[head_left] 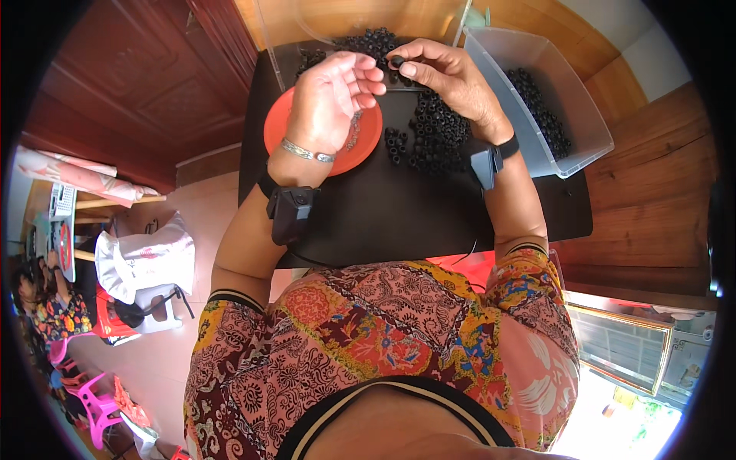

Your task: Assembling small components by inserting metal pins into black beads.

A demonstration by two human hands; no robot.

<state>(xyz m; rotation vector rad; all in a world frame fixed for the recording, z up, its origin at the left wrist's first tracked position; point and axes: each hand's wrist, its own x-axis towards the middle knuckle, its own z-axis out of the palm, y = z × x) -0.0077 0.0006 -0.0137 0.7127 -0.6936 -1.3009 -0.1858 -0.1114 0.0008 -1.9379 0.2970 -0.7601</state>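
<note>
At the left of the frame a white bag (149,264) stands on the floor (201,201), well apart from the table (368,218). The table's left edge runs down the frame beside the plate (274,142), a red disc with small, shiny bits (354,134) in it.

The left hand (330,96) is raised over the plate at upper centre, its fingers half curled and slightly apart; nothing shows in them, though the inside of the curl is partly hidden. A cuff bracelet (307,152) and a dark device (295,211) sit below it on that arm.

Just right of these fingertips, at upper centre, is the piece (396,62), 1 small black part. The right hand (452,77) has thumb and forefinger clamped on it. It looks light and fairly stiff, perhaps a little slippery if smooth, and unlikely to break; its rounded side would suit a 2-finger pinch.

Below that hand lies a pile (441,126) of similar parts, loose enough to roll if brushed. At upper right, the bin (590,157) holds more; its raised rim limits sideways travel, with the cabinet (644,199) beyond. The easiest room for moving seems to be between the forearms, toward the table's near edge.
</note>
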